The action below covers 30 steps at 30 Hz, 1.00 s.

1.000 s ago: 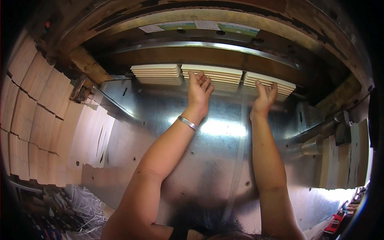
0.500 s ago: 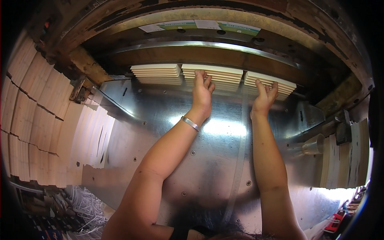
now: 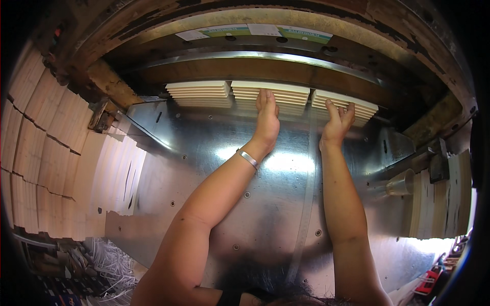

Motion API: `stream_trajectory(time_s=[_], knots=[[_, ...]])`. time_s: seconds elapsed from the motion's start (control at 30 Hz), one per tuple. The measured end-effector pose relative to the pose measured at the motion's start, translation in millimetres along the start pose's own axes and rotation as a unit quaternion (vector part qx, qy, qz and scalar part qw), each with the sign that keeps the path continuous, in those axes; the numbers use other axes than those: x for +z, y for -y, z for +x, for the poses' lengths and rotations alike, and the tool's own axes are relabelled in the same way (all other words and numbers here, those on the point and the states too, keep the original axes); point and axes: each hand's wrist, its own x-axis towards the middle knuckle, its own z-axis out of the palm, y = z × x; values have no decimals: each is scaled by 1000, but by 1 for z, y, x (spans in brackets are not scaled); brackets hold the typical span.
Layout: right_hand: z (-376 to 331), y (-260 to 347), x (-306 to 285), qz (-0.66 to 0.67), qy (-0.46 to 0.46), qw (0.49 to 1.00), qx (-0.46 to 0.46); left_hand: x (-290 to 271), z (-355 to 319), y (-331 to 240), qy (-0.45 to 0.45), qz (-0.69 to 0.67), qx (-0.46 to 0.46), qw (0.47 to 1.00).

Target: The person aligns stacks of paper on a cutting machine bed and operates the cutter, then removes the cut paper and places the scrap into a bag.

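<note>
Three low stacks of cream paper blocks, with ridged layered edges, stand side by side at the far end of a shiny metal table point(image 3: 219, 153). My left hand point(image 3: 267, 122) reaches to the middle stack point(image 3: 293, 93). Its fingers are outstretched and close together, with the tips at the stack's front edge. My right hand point(image 3: 337, 125) is at the right stack point(image 3: 365, 113), fingers apart and touching its front. Neither hand is wrapped round anything. The left stack point(image 3: 198, 91) stands untouched. How far the stacks reach back under the machine is hidden.
A metal bar point(image 3: 265, 55) and dark beam cross above the stacks. Tall piles of paper blocks point(image 3: 51, 137) line the left side; more paper point(image 3: 434, 204) stands right, beside a clear plastic cup point(image 3: 400, 183). Shredded paper strips point(image 3: 115, 265) lie at lower left.
My left hand has shifted a little to the right along the middle stack, and its fingers have drawn closer together. My right hand has stayed in place.
</note>
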Motion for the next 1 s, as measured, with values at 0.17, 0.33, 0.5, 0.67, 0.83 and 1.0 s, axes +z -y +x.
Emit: stream_trajectory(time_s=[0.17,0.33,0.5,0.67,0.83,1.0], knots=[[0,-1,-1,-8,-4,1000,2,3,-1,-2,10,36,-2,999],[1,-4,-5,12,-7,1000,6,2,-1,-3,23,49,-12,998],[-3,-4,-1,27,-6,1000,6,-3,1,-3,33,34,-4,999],[-1,-1,-4,36,1,999,17,-3,-1,-5,30,37,-3,999],[5,-6,-10,62,15,998,18,2,-7,-17,-21,14,-12,1000],[4,-5,-9,83,44,995,29,-49,21,-31,-285,61,120,949]])
